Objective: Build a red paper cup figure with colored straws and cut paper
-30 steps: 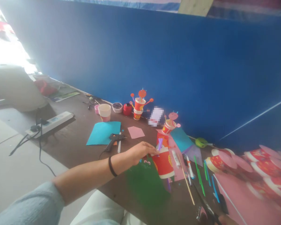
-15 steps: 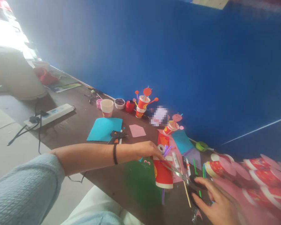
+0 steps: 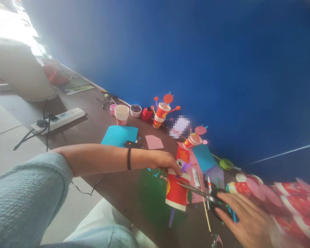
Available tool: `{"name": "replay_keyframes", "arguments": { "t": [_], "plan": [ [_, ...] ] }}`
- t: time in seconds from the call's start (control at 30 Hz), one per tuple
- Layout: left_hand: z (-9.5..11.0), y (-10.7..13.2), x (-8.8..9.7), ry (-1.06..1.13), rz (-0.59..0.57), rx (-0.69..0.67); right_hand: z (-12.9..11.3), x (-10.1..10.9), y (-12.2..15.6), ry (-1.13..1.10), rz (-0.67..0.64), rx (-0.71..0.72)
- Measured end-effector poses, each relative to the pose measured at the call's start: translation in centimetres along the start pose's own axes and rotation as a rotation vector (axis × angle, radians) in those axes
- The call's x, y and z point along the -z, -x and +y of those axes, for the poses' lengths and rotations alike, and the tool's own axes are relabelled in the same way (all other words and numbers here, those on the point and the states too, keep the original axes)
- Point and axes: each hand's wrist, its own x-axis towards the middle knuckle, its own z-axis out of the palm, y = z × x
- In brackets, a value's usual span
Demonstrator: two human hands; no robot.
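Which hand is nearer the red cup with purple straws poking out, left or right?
Left. The left hand is right at the top of the red cup; the right hand is farther off, to the cup's right, holding scissors pointed toward it.

red-and-white cup: tilted | purple straws: at both cup ends | scissors: blades over cup

Left forearm stretches across near level, left hand angled down, fingers bent. Right hand sits lower right, its fingers parted, pointing left.
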Motion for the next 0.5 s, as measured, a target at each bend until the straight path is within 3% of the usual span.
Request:
{"name": "replay_keyframes", "arguments": {
  "t": [0.1,0.27,0.5],
  "plan": [
    [0.2,0.2,-0.1,0.008,-0.072,0.021,0.2,0.1,-0.2,0.027,-0.005,0.062],
    [0.5,0.5,-0.5,0.005,-0.075,0.022,-1.1,2.1,-3.2,0.025,-0.092,0.272],
    [0.7,0.5,-0.8,-0.073,-0.098,0.018,-2.4,2.6,-4.8,-0.102,-0.204,0.182]
  ]
}}
